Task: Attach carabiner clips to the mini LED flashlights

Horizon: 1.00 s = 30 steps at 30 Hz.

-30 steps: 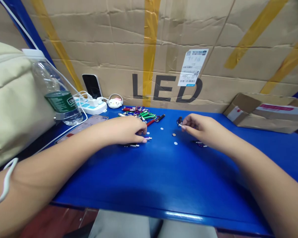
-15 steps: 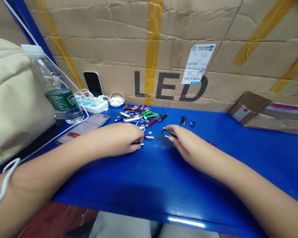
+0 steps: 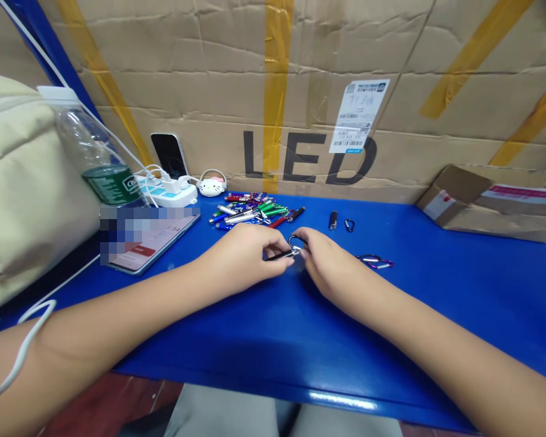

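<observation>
My left hand (image 3: 250, 252) is closed in a pinch around a slim black mini flashlight (image 3: 279, 256) whose silver end points right. A black carabiner (image 3: 292, 238) is gripped in my right hand (image 3: 325, 258), its curved end sticking out leftward. The silver end and the carabiner meet between my fingertips; whether they are linked I cannot tell. Just behind my left hand lies a pile of colourful mini flashlights (image 3: 246, 215) with clips. Further right rest a short black flashlight (image 3: 333, 220) and a small black carabiner (image 3: 350, 225). Purple and dark carabiners (image 3: 377, 261) lie beside my right forearm.
A phone (image 3: 157, 240) lies on the blue table (image 3: 273, 340) at left, near a bottle (image 3: 111, 182), a power strip (image 3: 177, 197) and a cream bag (image 3: 31, 194). An open carton (image 3: 495, 206) sits at right. A large cardboard box (image 3: 200, 79) stands behind.
My left hand has moved right with the black mini flashlight, bringing its silver end up to the carabiner. My right hand has shifted slightly left. The carabiners by my right forearm show more fully.
</observation>
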Tool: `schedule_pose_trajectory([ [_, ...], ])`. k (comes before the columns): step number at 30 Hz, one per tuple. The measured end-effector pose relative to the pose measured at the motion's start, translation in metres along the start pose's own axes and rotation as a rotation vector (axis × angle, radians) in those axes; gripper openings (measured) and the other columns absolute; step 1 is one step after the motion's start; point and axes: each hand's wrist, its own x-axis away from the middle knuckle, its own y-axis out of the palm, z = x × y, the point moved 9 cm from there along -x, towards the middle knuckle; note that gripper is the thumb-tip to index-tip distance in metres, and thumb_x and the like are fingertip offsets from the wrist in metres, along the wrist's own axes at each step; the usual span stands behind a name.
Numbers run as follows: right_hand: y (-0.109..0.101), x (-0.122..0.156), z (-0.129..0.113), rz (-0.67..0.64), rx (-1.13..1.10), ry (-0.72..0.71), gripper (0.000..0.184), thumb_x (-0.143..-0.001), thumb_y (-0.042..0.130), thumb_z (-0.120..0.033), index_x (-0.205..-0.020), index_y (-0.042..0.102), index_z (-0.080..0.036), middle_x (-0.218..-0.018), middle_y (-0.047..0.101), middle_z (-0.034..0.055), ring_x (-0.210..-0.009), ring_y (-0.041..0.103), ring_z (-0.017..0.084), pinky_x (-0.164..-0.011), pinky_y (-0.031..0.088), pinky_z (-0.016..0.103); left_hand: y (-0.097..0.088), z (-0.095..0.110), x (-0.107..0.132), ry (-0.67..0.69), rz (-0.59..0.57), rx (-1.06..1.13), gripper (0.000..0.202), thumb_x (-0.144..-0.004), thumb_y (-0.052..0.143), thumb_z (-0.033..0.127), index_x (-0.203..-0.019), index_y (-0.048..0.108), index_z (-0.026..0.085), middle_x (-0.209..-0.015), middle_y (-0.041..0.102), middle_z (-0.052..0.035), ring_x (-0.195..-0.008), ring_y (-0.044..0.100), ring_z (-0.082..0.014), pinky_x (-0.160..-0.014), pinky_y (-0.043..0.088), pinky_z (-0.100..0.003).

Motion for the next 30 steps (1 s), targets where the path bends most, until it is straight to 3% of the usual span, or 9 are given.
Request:
schedule_pose_trajectory([
  [10, -0.005, -0.007, 0.001, 0.053, -0.080, 0.071, 0.031, -0.088, 0.037, -0.021, -0.115, 0.051, -0.018, -0.108, 0.065, 0.0132, -0.096, 0.063, 0.023, -0.083, 0.048, 0.036, -0.003, -0.004, 0.001, -0.030, 0.148, 0.080, 0.012, -0.074, 0.064, 0.029, -0.073, 0.062, 0.017, -0.067, 0.066, 0.0020, -0.056, 0.055, -0.0095, -0.057, 0.045, -0.021],
  [16, -0.014, -0.005, -0.006, 0.138, -0.147, 0.012, 0.030, -0.089, 0.035, -0.018, -0.115, 0.049, -0.018, -0.102, 0.065, 0.0115, -0.097, 0.063, 0.023, -0.079, 0.050, 0.035, -0.004, -0.003, 0.000, -0.013, 0.206, 0.067, 0.012, -0.076, 0.062, 0.028, -0.072, 0.057, 0.017, -0.068, 0.063, 0.0012, -0.058, 0.054, -0.0105, -0.055, 0.043, -0.022],
  [20, -0.013, -0.003, -0.006, 0.118, -0.162, 0.078, 0.029, -0.091, 0.034, -0.018, -0.117, 0.048, -0.018, -0.094, 0.066, 0.0099, -0.096, 0.063, 0.023, -0.079, 0.050, 0.034, -0.006, -0.004, -0.002, -0.016, 0.237, 0.063, 0.014, -0.078, 0.061, 0.029, -0.074, 0.054, 0.017, -0.067, 0.062, 0.0008, -0.061, 0.056, -0.0118, -0.058, 0.044, -0.024],
  [23, -0.011, -0.005, -0.002, 0.053, -0.141, 0.083, 0.030, -0.091, 0.035, -0.018, -0.117, 0.049, -0.016, -0.092, 0.066, 0.0100, -0.091, 0.063, 0.021, -0.077, 0.050, 0.032, -0.011, -0.010, -0.007, 0.003, 0.246, 0.096, 0.013, -0.080, 0.060, 0.029, -0.080, 0.057, 0.017, -0.077, 0.066, -0.0011, -0.071, 0.060, -0.0132, -0.066, 0.047, -0.025],
  [26, -0.017, -0.011, 0.016, -0.015, -0.048, 0.066, 0.029, -0.090, 0.039, -0.021, -0.115, 0.051, -0.015, -0.095, 0.065, 0.0102, -0.087, 0.062, 0.020, -0.076, 0.049, 0.031, -0.025, -0.023, -0.014, -0.005, 0.260, 0.085, 0.017, -0.083, 0.057, 0.031, -0.090, 0.061, 0.016, -0.091, 0.069, -0.0039, -0.083, 0.063, -0.0156, -0.076, 0.049, -0.027],
  [30, -0.053, -0.015, 0.074, 0.089, 0.192, 0.201, 0.032, -0.085, 0.044, -0.018, -0.115, 0.056, -0.015, -0.103, 0.065, 0.0113, -0.092, 0.062, 0.022, -0.081, 0.047, 0.033, -0.046, -0.047, -0.021, -0.049, 0.257, -0.144, 0.024, -0.086, 0.054, 0.033, -0.101, 0.063, 0.016, -0.103, 0.069, -0.0062, -0.094, 0.062, -0.0189, -0.085, 0.047, -0.031],
])
